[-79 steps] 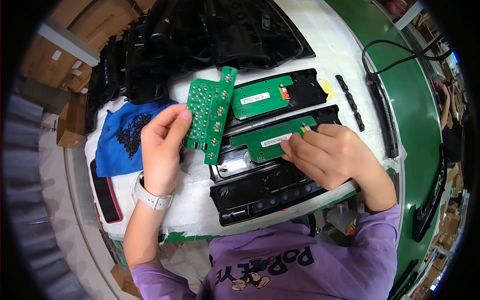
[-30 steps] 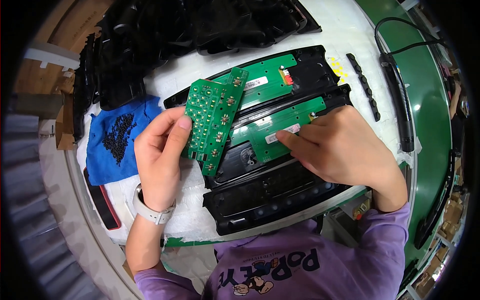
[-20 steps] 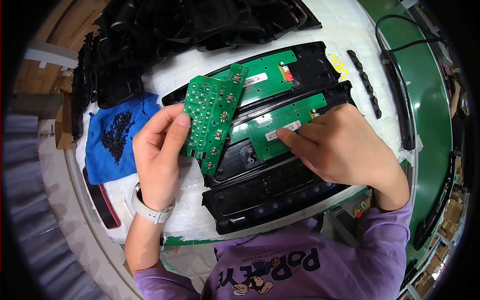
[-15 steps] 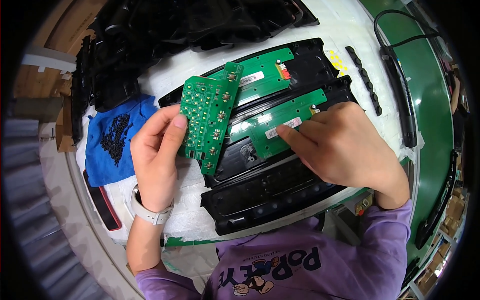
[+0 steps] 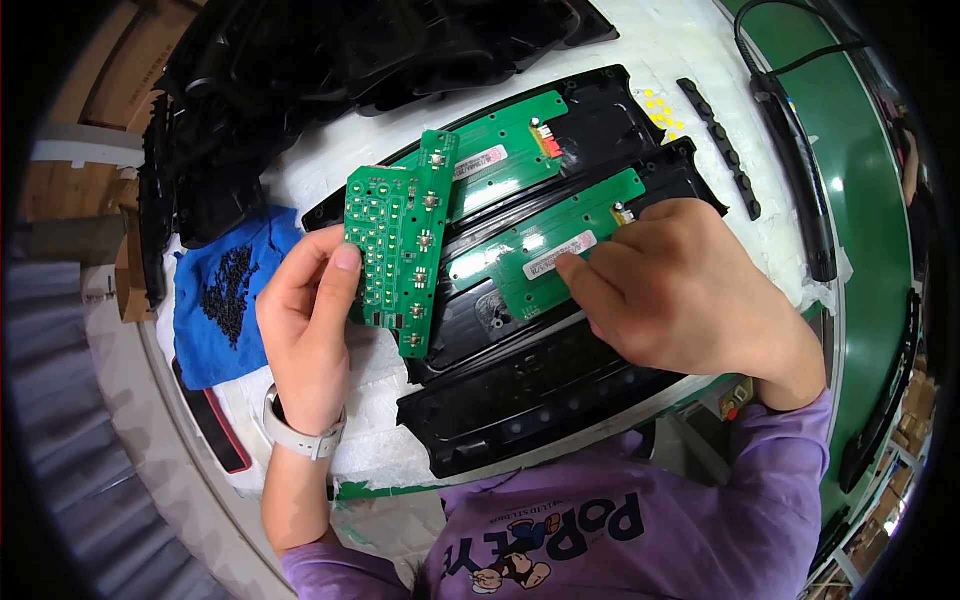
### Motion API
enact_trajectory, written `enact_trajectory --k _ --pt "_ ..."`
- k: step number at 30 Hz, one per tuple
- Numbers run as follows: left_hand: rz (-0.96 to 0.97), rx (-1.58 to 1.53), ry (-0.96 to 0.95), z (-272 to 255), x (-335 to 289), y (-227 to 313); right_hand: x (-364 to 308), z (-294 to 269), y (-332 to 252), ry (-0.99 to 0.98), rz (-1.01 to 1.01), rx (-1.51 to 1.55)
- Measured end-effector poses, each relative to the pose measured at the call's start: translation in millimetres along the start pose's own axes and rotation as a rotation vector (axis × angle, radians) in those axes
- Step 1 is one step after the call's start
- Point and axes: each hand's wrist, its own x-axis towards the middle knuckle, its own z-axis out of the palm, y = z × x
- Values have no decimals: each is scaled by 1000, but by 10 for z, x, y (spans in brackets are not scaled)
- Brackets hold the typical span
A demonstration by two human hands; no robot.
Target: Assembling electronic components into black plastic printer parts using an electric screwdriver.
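Note:
Upright between thumb and fingers, my left hand [image 5: 310, 300] holds a green circuit board [image 5: 385, 245] by its left edge. Small components dot its face, with a row of larger parts along the right strip. My right hand [image 5: 690, 290] has its index fingertip on the white label [image 5: 560, 255] of a second green board [image 5: 600, 235], seated in a black plastic housing [image 5: 470, 340]. Its other fingers are curled, and what they hold, if anything, is hidden. Behind lies another black housing [image 5: 600, 95] with a similar green board [image 5: 510, 185] and a red-and-white connector.
A further black housing [image 5: 500, 420] lies nearest me. Small black parts [image 5: 230, 295] are heaped on a blue cloth [image 5: 190, 350] at left. Large black plastic mouldings [image 5: 330, 60] stand at the back. At right are a black strip [image 5: 720, 150] and a corded black tool [image 5: 795, 180].
The circuit board in my left hand has shifted slightly left and turned more upright. My right index fingertip stays on the seated board's label. The whole view has shifted a little.

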Motion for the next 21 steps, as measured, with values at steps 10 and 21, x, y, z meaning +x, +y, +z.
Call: enact_trajectory --k 10,21 --pt "13 9 -1 17 3 9 -5 116 -34 122 -83 -120" --pt "33 46 31 20 -18 -15 -54 154 -67 119 -48 -146"
